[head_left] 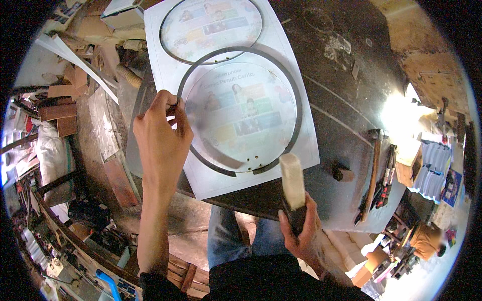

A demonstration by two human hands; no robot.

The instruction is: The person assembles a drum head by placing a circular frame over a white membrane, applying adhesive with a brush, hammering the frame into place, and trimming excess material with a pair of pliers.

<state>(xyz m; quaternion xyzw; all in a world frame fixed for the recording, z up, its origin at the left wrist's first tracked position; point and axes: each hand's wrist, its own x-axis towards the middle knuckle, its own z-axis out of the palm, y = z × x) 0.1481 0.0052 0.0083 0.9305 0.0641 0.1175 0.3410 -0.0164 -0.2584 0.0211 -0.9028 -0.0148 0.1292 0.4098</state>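
A thin dark ring, with a gap at its near side, is over a white printed sheet on the dark table. My left hand is closed in a pinch on the ring's left side. The ring surrounds the lower printed circle and overlaps the upper one. My right hand grips the dark lower part of a blocky tool with a pale, blunt upper part; its exact kind is unclear. The pale end points away from me, just right of the ring's gap. Several small dark dots mark the sheet near that gap.
On the table's right lie a small dark block, a hammer and a red-and-black hand tool. Long white strips lean at the left. A person in an orange top is at the far lower right.
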